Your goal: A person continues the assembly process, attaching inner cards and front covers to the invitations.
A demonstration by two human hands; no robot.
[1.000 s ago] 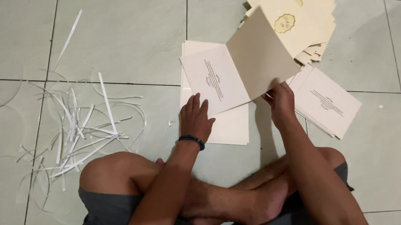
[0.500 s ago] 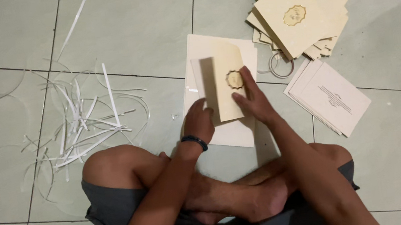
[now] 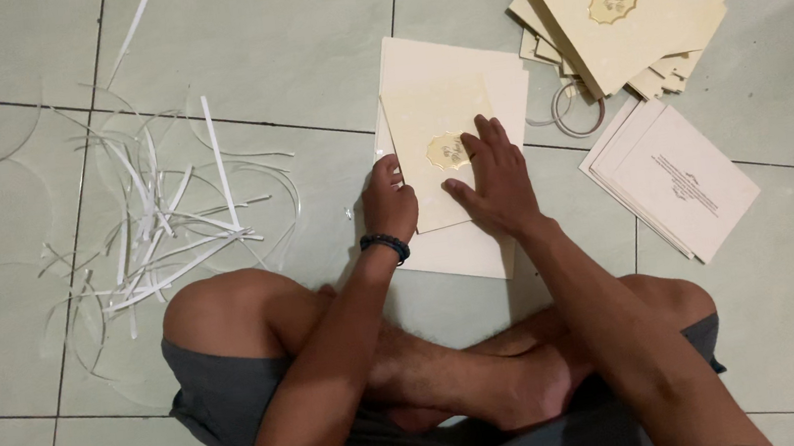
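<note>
Head view, looking down on a person seated cross-legged on a tiled floor (image 3: 279, 57). Folded cream card (image 3: 439, 153) with a gold emblem lies closed on a small stack of cream sheets (image 3: 464, 245), straight ahead of the knees. Right hand (image 3: 497, 182) rests flat on the card's right half, fingers spread and pressing, not clamped on anything. Left hand (image 3: 388, 199), dark wristband, sits at the card's left edge, fingers curled loosely together against it; whether it pinches the edge cannot be told. Progress, as judged: this card looks folded shut and is being flattened. A pile of finished-looking emblem cards (image 3: 627, 7) lies fanned at upper right, so a good number seem done. Loose printed inserts (image 3: 676, 181) on the right floor look not yet dealt with. White paper strips (image 3: 159, 230) are scattered at left, near the left knee; a tape ring (image 3: 575, 108) lies by the pile. Card's long axis runs away from the person, tilted slightly, emblem side up.
</note>
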